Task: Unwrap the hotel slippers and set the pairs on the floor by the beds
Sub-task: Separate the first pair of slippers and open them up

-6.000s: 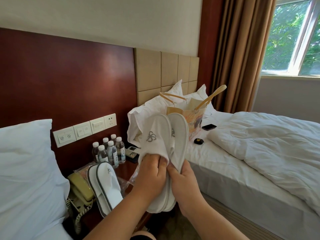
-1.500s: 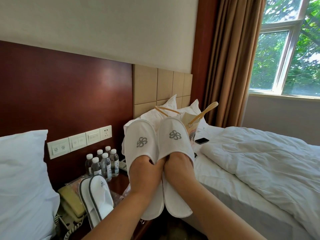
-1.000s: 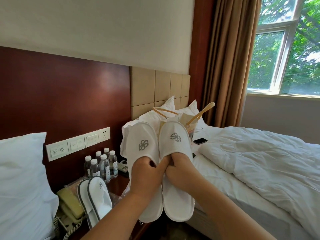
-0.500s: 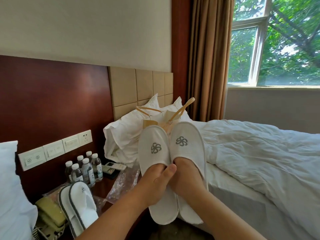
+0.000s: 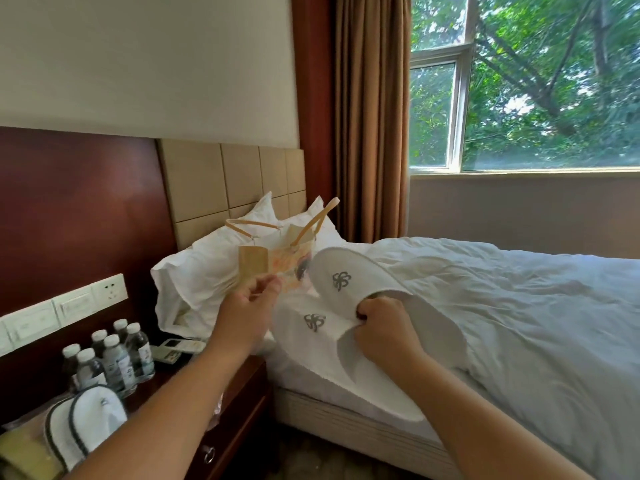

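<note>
- Both white slippers [image 5: 341,271] have passed to the right hand [image 5: 384,327] alone, which grips their openings over the bed [image 5: 346,420] edge, probably to lower them one-handed.
- Left hand [image 5: 247,306] has let go; it is empty and loosely curled.

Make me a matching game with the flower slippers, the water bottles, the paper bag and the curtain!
Things:
1. flower slippers
2. water bottles
3. paper bag
4. curtain

Places:
A. by the pillows
B. beside the window
C. held in the right hand
D. on the nightstand

Pairs: 1-C, 2-D, 3-A, 4-B
</note>
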Available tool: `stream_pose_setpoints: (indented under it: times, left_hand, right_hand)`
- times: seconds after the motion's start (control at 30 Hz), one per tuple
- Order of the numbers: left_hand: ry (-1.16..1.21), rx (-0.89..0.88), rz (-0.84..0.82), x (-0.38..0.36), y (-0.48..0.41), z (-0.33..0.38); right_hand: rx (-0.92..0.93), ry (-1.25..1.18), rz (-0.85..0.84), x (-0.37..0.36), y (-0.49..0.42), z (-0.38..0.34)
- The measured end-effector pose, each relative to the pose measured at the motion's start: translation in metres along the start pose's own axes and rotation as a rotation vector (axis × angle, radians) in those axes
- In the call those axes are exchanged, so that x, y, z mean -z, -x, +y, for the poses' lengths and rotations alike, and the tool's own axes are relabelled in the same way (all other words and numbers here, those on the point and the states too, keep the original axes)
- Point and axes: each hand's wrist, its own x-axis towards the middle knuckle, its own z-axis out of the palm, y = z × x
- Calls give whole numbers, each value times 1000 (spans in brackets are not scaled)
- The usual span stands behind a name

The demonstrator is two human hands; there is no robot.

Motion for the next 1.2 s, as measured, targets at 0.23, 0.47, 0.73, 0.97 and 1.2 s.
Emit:
stream_pose_setpoints:
  times: [0.23, 0.47, 0.73, 0.97, 1.2]
  left_hand:
    - [-111, 172, -54, -41, -9, -17]
    - [-12, 259, 15, -76, 8, -32]
    - [-6, 268, 31, -101, 27, -46]
    - [-145, 242, 15, -128, 22, -41]
    - [-7, 226, 121, -162, 32, -46]
  right_hand:
    - [193, 20, 117, 16, 8, 9]
    - [155, -19, 223, 22, 19, 24]
    - [96, -30, 263, 27, 22, 49]
    - [129, -183, 365, 43, 26, 57]
    - [134, -26, 295, 50, 17, 97]
